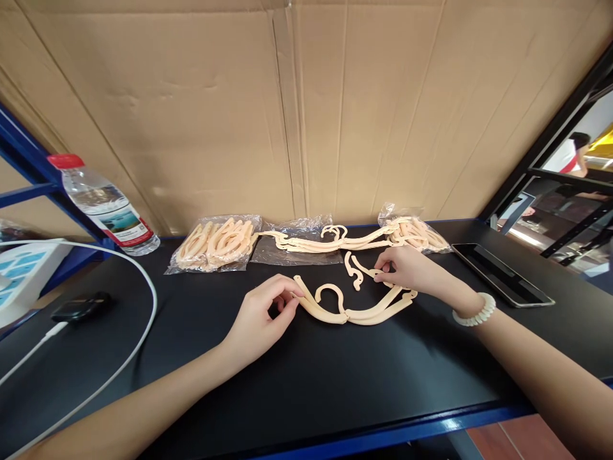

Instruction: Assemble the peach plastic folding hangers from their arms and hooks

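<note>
A cream plastic clothes hanger [330, 314] lies spread on the black table, its hook curling up from the centre joint. My left hand [268, 313] pinches the left end of this hanger between thumb and fingers. Beyond its right arm, my right hand [405, 268] is closed on the end of a slim curved hanger piece [361, 265]. A short loose curved piece [354, 273] lies just left of that. Several assembled hangers [330, 243] are stacked behind, partly on a flattened clear plastic bag [297, 257].
Clear bags of hanger parts stand at the back left [218, 246] and back right [414, 233]. A water bottle [108, 207], a white cable [154, 300] and a black charger [81, 308] are on the left. A phone [502, 275] lies right. Cardboard [215, 115] walls the back.
</note>
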The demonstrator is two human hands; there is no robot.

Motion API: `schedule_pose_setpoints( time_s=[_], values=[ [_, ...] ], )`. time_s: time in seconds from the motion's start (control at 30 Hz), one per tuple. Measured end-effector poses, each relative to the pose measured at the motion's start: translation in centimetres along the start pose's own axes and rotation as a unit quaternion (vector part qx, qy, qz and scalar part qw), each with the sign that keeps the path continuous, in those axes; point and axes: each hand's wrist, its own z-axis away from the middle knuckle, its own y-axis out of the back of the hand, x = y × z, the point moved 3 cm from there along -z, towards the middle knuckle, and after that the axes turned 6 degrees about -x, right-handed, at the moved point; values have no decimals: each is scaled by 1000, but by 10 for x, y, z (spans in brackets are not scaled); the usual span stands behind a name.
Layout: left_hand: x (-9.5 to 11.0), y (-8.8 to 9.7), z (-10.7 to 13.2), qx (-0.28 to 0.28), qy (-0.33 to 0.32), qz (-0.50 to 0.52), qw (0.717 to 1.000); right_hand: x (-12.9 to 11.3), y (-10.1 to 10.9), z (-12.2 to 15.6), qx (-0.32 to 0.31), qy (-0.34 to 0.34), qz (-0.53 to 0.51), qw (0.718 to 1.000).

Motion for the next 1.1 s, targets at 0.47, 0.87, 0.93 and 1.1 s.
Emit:
schedule_pose_setpoints(
  time_s=[0.47,0.87,0.93,1.1],
  values=[
    [3,2,1,14,-14,7,1000,-1,-1,0,15,0,-102,995],
    [2,-6,-2,2,75,166,983,-40,0,16,-19,17,-433,901],
    [4,-11,-2,-24,95,229,968,-53,-10,21,-84,7,-512,855],
    [11,-21,-2,-72,107,334,934,-77,-33,27,-187,3,-608,771]
  ],
)
